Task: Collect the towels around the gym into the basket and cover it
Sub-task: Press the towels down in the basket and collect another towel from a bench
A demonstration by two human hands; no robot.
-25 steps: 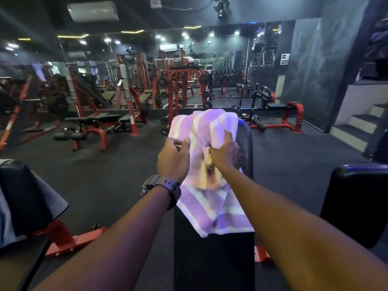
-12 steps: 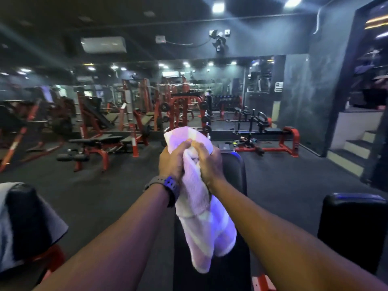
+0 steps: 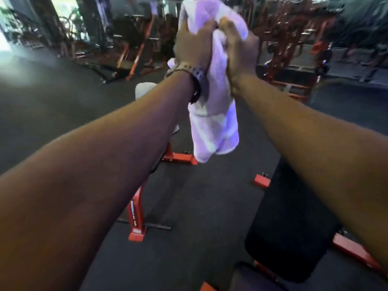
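A purple-and-white striped towel hangs bunched in the air, gripped from both sides. My left hand, with a dark watch on the wrist, is closed on its upper left part. My right hand is closed on its upper right part, touching the left hand. A second pale towel lies over a bench behind my left forearm, partly hidden. No basket is in view.
A black padded bench stands at the lower right. An orange bench frame rests on the dark floor in the middle. Orange racks and machines fill the back, blurred. Bright light comes from the far left.
The view has swung left and down, away from the mirror wall. Both hands have carried the bunched towel off the black bench and hold it higher in the frame.
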